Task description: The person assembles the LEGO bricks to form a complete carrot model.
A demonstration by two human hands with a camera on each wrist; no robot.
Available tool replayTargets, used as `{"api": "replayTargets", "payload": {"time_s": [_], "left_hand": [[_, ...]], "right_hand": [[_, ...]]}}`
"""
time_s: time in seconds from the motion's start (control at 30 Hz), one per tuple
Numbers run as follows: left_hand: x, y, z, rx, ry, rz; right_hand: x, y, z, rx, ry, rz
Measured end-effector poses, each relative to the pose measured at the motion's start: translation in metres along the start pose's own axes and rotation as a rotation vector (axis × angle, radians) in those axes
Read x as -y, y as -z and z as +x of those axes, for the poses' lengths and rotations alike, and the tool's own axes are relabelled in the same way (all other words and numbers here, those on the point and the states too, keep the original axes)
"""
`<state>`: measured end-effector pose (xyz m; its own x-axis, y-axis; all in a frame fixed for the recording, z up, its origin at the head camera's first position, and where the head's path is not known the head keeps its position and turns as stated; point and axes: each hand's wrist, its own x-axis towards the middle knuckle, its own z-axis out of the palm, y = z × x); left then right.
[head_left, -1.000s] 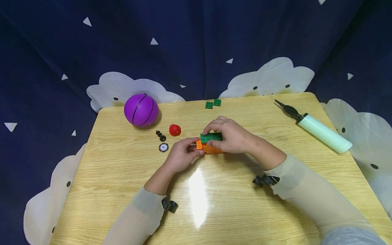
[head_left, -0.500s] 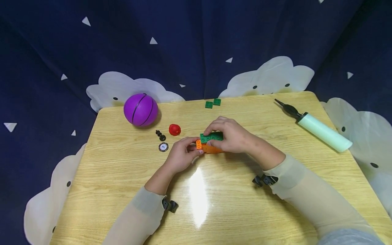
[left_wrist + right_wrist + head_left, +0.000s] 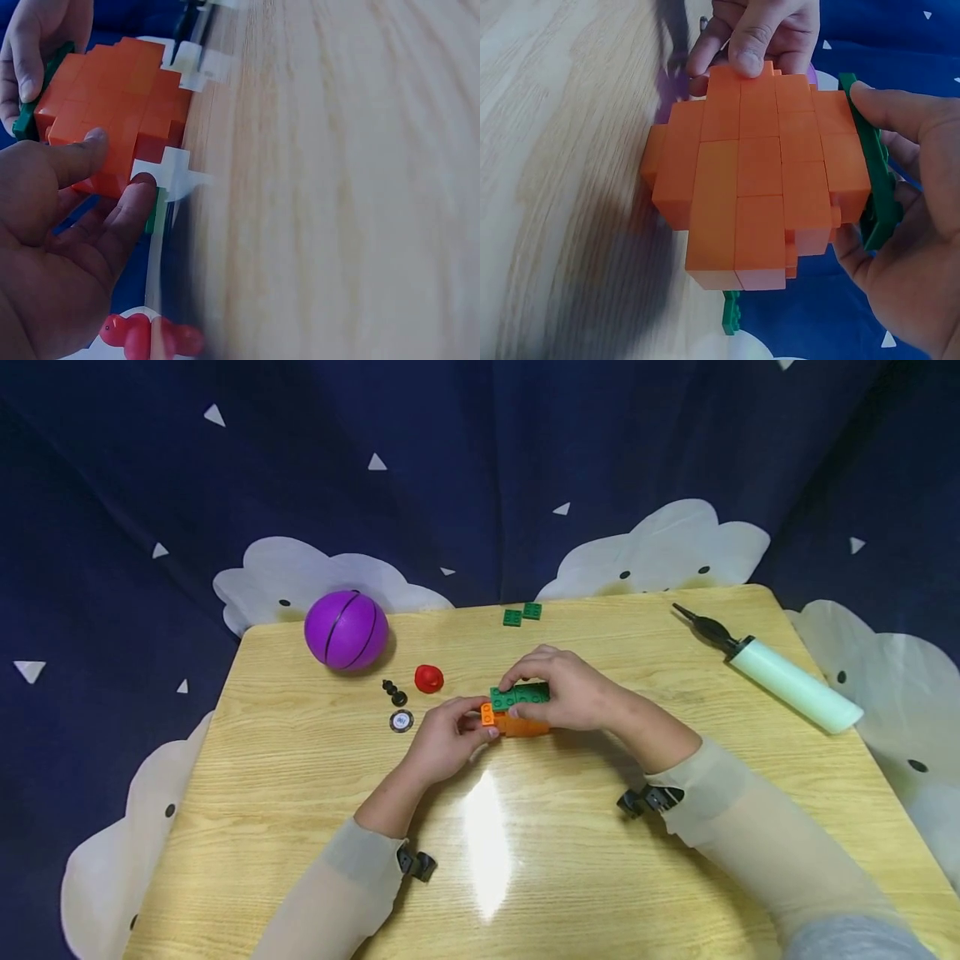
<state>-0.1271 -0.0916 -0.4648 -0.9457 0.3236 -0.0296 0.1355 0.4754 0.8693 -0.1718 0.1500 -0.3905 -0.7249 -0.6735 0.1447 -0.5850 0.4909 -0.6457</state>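
An orange toy-brick build (image 3: 757, 172) with a stepped, rounded outline stands on edge between the hands. My left hand (image 3: 442, 739) grips its left end, thumb on the near face and fingers on the far side. Along the build's top runs a row of studded green toy bricks (image 3: 508, 697). My right hand (image 3: 573, 693) reaches over this row and pinches it, thumb near and index finger far. In the right wrist view, the green row (image 3: 871, 161) lies along the orange bricks' side, slightly angled from them. The right hand hides the row's right end in the head view.
Two small green bricks (image 3: 512, 617) lie at the table's back edge. Left of the hands are a red rubber toy (image 3: 428, 678), a black chess piece (image 3: 394, 692), a poker chip (image 3: 401, 721) and a purple ball (image 3: 347, 630). A hand pump (image 3: 795, 685) lies at right.
My right hand has shifted slightly to the right, and more of the green row and orange build shows beside its fingers. The left hand holds still.
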Motion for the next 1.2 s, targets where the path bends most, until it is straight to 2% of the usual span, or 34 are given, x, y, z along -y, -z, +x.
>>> {"api": "replayTargets", "payload": {"time_s": [0.37,0.6,1.2], "left_hand": [[-0.001,-0.001,0.001,-0.007,0.005,0.005],[0.0,-0.001,0.001,-0.007,0.011,0.012],[0.001,-0.001,0.0,0.0,0.009,0.006]], "right_hand": [[-0.004,0.004,-0.005,-0.032,-0.014,0.038],[-0.009,0.008,-0.005,-0.04,-0.039,0.025],[-0.026,0.017,0.005,-0.075,-0.092,0.007]]}}
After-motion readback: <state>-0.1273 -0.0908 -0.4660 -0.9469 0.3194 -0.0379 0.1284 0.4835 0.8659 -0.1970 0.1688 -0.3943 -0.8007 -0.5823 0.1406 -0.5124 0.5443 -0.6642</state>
